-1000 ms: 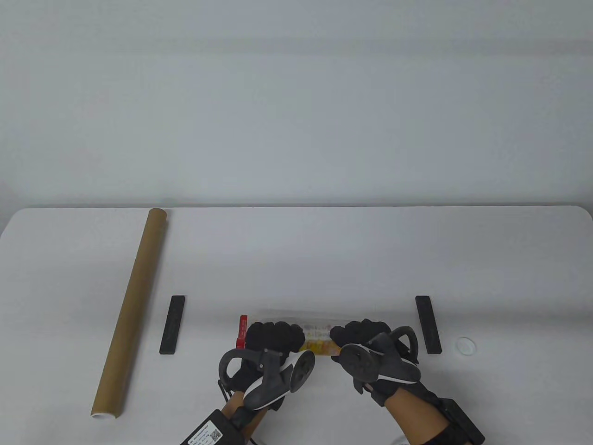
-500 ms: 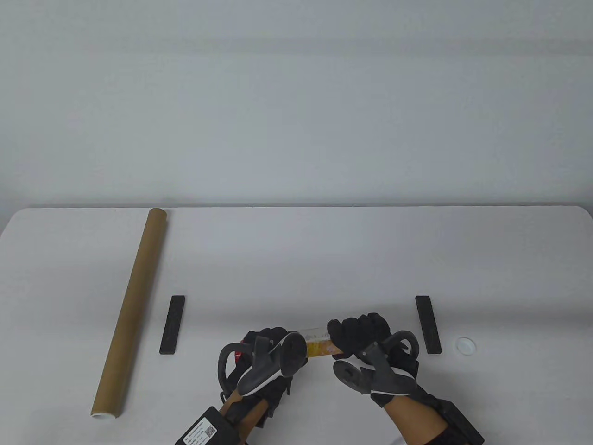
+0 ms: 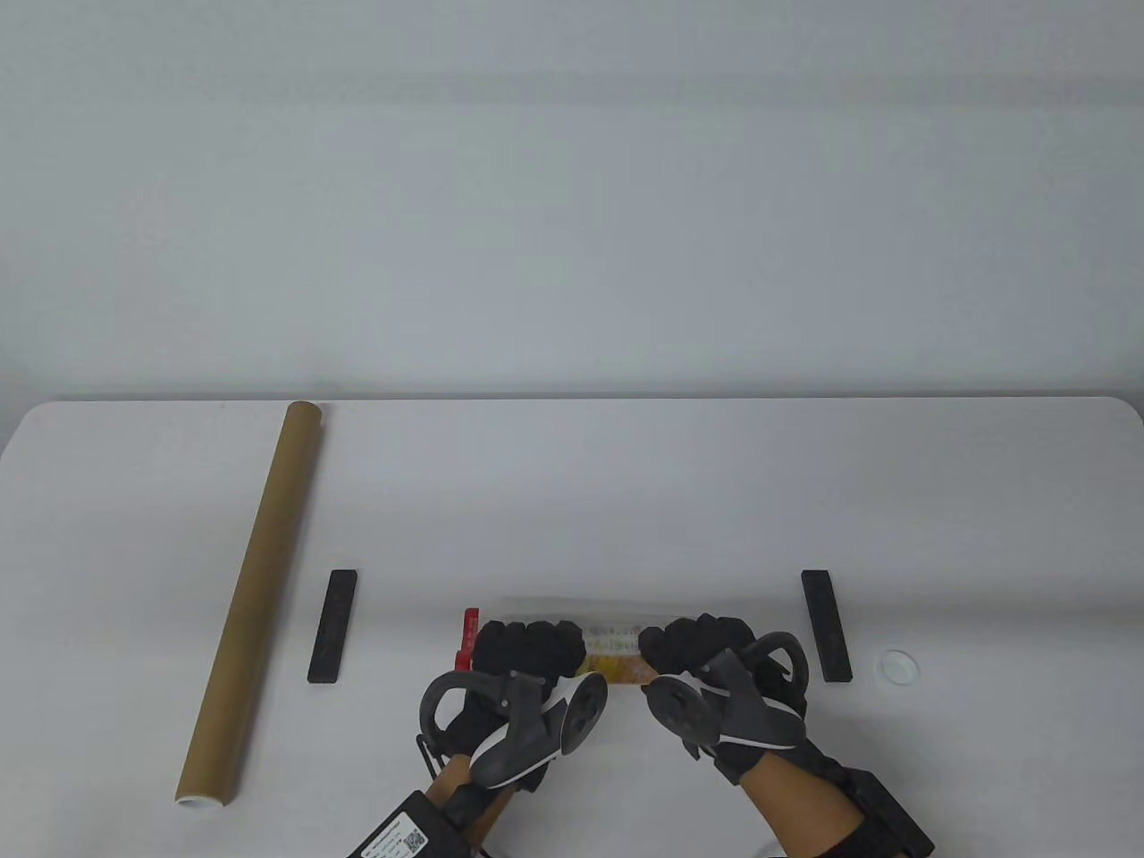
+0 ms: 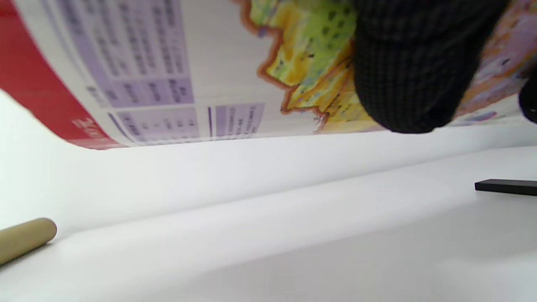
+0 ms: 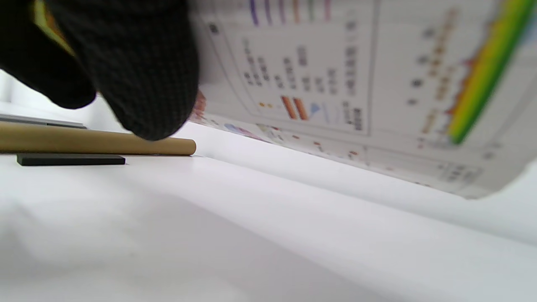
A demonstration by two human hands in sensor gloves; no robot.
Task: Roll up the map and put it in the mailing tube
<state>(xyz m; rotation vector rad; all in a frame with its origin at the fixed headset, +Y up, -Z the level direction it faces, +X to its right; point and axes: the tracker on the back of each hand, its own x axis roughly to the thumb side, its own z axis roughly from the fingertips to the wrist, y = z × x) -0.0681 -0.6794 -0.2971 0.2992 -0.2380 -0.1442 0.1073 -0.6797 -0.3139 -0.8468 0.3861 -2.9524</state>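
Note:
A rolled colourful map [image 3: 612, 654] lies across the table's front middle, its red left end [image 3: 467, 636] sticking out. My left hand [image 3: 525, 651] grips the roll's left part and my right hand [image 3: 690, 645] grips its right part, fingers curled over the top. The left wrist view shows the map's printed surface [image 4: 209, 75] curving above the table with a gloved finger [image 4: 415, 67] on it. The right wrist view shows the map [image 5: 356, 84] under my gloved fingers [image 5: 138, 71]. The brown mailing tube [image 3: 253, 602] lies at the far left, apart from both hands.
Two black bar weights lie on the table, one [image 3: 332, 626] left of the map and one [image 3: 825, 625] to its right. A small white round cap [image 3: 898, 666] sits at the right. The tube's open end [image 3: 199, 798] faces the front edge.
Half a second ago both hands had rotated toward me, twisting the roll; now they have turned back forward over the roll, as one second ago. The roll stays in place.

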